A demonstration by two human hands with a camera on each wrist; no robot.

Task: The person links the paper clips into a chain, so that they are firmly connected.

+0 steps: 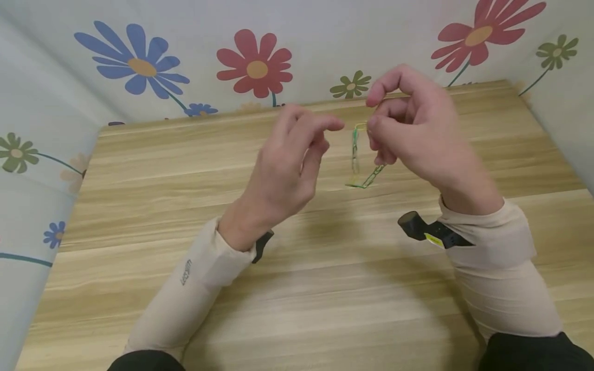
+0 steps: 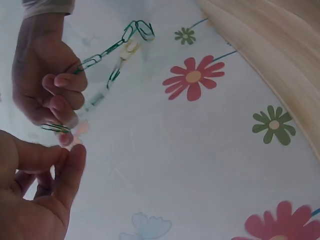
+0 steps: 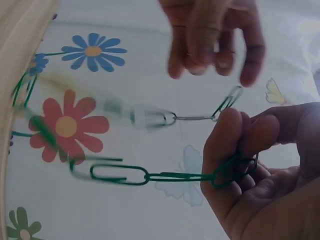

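Observation:
A chain of linked paper clips, mostly green with paler and yellow ones among them, hangs in a loop from my right hand. The right wrist view shows green clips running into the curled fingers of that hand, and another green clip stands up at its fingertips. Just to the left is my left hand, raised, its index finger reaching toward the chain. Its fingers hang apart from the clips, with nothing visible between them. Part of the chain is blurred, and part is hidden by the right hand.
Both hands are above a wood-grain table. A white flower-printed cloth stands behind it and at the sides. A dark wrist camera is strapped to the right sleeve, and another camera shows at the left cuff.

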